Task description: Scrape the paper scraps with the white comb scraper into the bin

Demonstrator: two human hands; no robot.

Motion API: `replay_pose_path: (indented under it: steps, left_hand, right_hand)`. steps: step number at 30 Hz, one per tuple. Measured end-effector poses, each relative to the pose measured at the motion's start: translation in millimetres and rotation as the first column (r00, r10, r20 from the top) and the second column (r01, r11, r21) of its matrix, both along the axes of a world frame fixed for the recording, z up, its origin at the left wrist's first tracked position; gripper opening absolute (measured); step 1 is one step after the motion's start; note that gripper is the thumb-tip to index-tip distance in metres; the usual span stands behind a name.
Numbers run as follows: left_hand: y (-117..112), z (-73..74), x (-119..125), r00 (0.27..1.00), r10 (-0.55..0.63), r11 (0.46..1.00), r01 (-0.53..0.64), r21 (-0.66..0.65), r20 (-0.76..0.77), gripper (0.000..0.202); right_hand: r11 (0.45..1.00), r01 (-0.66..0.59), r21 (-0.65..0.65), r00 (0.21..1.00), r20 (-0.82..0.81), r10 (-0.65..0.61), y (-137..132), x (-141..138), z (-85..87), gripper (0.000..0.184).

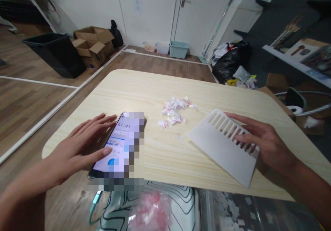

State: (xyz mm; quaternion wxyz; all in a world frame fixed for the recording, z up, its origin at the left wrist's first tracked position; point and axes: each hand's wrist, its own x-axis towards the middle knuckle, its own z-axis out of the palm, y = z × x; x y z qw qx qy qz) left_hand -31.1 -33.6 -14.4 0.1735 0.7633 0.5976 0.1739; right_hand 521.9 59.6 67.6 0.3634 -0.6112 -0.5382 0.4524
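Note:
My left hand (80,146) is at the left of the table, fingers stretched out along the edge of a smartphone (113,148). Its thumb rests over the lit screen, which shows a timer-like readout. Part of the phone is blurred by pixels. My right hand (269,141) grips a white slotted plate (222,144) by its slotted edge, thumb on top and fingers behind. The plate is tilted, its lower corner near the table's front edge. Between the hands lies a loose heap of small pale pink and white paper scraps (174,110).
Below the wooden table (144,86) sit a clear bag of pink pieces (152,210) on patterned cloth and a clear bin with paper bits (232,210). A teal cable (95,203) hangs near the phone. Beyond stand a black bin (57,55), cardboard boxes (93,46) and rubbish bags (230,60).

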Motion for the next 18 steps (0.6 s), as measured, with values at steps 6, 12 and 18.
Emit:
replay_pose_path:
  steps: [6, 12, 18]
  left_hand:
    - [5.6, 0.4, 4.3, 0.998, 0.012, 1.0, -0.011, -0.003, 0.06, 0.065]
    - [10.3, -0.1, 1.6, 0.997, -0.069, 0.996, 0.067, 0.063, 0.031, 0.07]
    - [14.2, -7.3, -4.0, 0.987, -0.162, 0.975, 0.159, 0.155, 0.007, 0.076]
  right_hand:
    - [0.997, -0.07, -0.042, 0.99, 0.117, 0.074, 4.4, -15.1, 3.9, 0.071]
    - [0.999, -0.028, -0.019, 0.994, 0.107, 0.03, -4.5, -9.4, 3.3, 0.082]
    - [1.0, 0.004, 0.003, 0.993, 0.117, -0.005, -12.1, 4.5, 0.7, 0.078]
